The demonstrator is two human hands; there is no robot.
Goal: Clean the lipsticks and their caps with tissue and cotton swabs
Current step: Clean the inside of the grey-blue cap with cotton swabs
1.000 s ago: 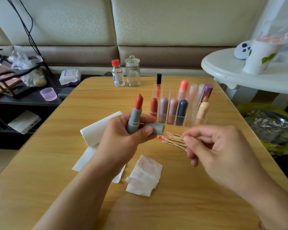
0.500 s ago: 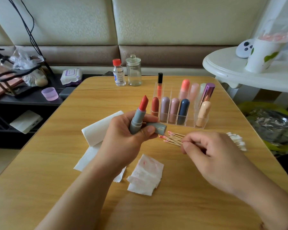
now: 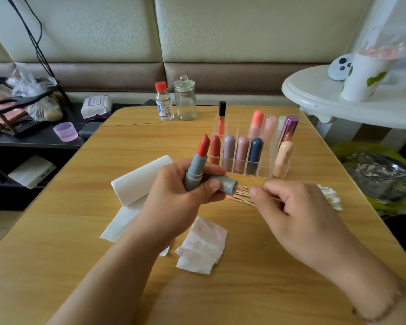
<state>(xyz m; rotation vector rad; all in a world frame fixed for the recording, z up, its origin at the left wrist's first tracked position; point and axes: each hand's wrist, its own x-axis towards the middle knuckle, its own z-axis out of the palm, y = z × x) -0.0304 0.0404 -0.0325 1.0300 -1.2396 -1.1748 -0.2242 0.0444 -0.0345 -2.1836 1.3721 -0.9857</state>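
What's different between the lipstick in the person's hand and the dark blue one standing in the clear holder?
The held lipstick is uncapped, its red stick showing; the dark blue lipstick is capped. The held one has a grey case and tilts in the left hand, which also holds its grey cap; the blue one stands upright in a front slot of the clear organizer. Both are slim, round tubes.

Cotton swabs (image 3: 242, 198) mid-lengths hidden under right hand (image 3: 298, 221), cap (image 3: 225, 186) lettering unreadable

- You can see gold lettering on the grey lipstick cap (image 3: 225, 184), too small to read.
- The bottle label (image 3: 163, 108) and wipes pack (image 3: 96, 106) print is blurred.
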